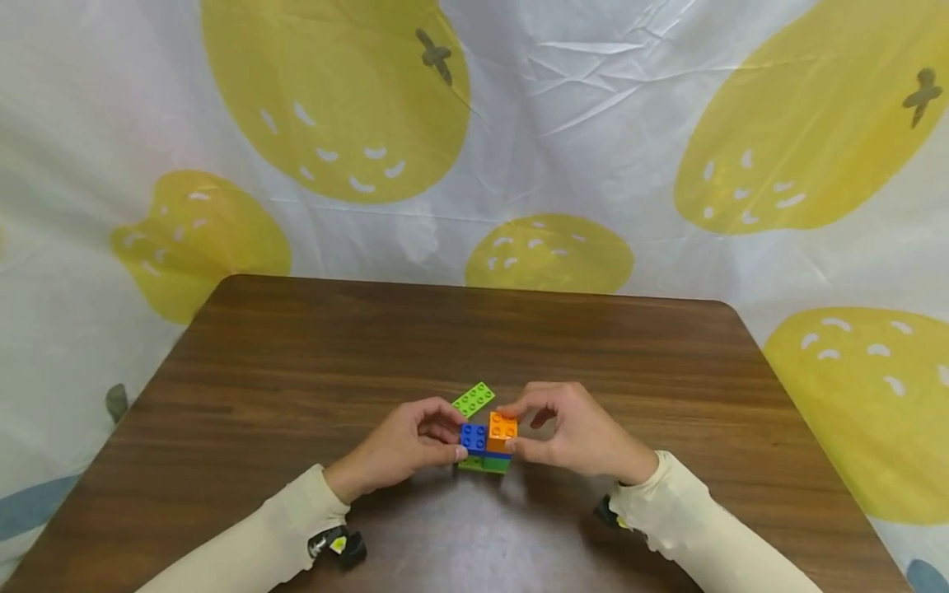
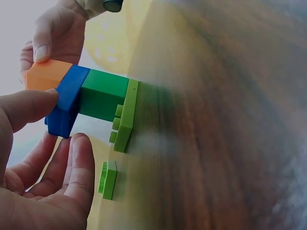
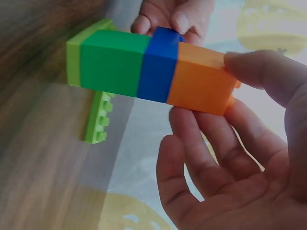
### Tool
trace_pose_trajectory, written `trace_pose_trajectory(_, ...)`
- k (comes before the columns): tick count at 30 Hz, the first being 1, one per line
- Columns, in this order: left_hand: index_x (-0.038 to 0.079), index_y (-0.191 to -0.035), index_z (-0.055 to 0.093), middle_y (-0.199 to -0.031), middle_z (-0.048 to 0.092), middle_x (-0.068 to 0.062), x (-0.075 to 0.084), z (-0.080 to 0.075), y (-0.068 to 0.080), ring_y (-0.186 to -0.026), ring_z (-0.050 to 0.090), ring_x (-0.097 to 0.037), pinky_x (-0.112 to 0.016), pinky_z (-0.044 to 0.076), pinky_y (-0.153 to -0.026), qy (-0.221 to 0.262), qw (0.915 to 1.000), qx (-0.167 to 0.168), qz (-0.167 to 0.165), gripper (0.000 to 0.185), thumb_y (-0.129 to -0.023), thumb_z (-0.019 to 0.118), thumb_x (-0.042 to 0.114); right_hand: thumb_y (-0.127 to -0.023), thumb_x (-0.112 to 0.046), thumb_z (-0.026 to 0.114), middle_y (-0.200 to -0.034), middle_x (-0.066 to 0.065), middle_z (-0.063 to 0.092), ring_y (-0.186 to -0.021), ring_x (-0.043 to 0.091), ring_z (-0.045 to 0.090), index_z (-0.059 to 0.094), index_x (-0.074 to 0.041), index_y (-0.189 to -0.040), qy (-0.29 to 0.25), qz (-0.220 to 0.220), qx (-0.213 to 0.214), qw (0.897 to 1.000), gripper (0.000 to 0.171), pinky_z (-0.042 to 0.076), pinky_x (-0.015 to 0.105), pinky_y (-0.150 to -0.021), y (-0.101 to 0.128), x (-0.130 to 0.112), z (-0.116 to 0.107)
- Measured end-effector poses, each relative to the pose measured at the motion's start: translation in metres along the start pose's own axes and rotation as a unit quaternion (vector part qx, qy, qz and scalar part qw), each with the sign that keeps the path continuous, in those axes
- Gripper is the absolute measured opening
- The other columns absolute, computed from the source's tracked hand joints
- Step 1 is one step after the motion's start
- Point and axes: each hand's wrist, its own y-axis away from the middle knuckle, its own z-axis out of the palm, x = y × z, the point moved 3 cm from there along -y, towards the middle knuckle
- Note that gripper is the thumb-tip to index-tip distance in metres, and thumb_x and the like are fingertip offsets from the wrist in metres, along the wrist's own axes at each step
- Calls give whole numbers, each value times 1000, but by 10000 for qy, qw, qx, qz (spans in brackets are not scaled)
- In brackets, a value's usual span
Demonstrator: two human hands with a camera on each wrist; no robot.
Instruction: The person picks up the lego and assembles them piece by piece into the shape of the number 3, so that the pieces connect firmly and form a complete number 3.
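Note:
A small stack of toy building bricks stands near the middle of the table. At its bottom is a lime green plate. A green brick sits on one end of that plate. Across the green brick lies a blue brick, one half sticking out to the left. On its right half is an orange brick. My left hand pinches the blue brick's overhanging end between thumb and fingers. My right hand holds the orange brick, thumb on one side and fingertips on the other.
Just behind the stack, a second lime green plate lies studs up on the brown wooden table. A white cloth printed with yellow fruit hangs behind the table.

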Motion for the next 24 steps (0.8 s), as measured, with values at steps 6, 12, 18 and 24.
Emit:
trace_pose_trajectory(6, 4, -123, 67, -114, 73, -10, -1, 1, 0, -100, 72, -21, -25, 62, -84, 11, 10000, -22, -15, 37, -92, 84, 16, -85, -22, 88, -105, -10, 78, -88, 17, 71, 80, -16, -118, 162, -6, -170, 9997, 34, 63, 33, -81, -3, -1, -3)
trace_pose_trajectory(12, 3, -123, 67, -114, 73, -11, 0, 0, 0, -101, 72, -21, -25, 62, -85, -2, 10000, -50, 33, 37, -92, 84, 16, -87, -18, 84, -107, -8, 79, -88, 5, 70, 77, -17, -119, 130, -80, -221, 9996, 33, 64, 35, -80, -3, -1, -3)
trace_pose_trajectory(18, 4, -123, 67, -115, 72, -11, 1, -1, 0, -101, 72, -21, -25, 62, -87, -58, 10000, -40, 57, 37, -92, 84, 16, -92, -20, 81, -104, -9, 79, -87, 5, 71, 77, -19, -118, -47, -204, -106, 9997, 26, 64, 38, -77, -4, 0, -2)
trace_pose_trajectory(24, 2, -123, 67, -116, 72, -13, 0, -1, 0, -101, 72, -20, -25, 62, -88, -77, 9999, -46, 131, 37, -92, 83, 15, -94, -19, 79, -101, -10, 77, -86, 4, 72, 79, -18, -114, -146, -151, 33, 9998, 20, 64, 38, -77, -7, 3, -3)
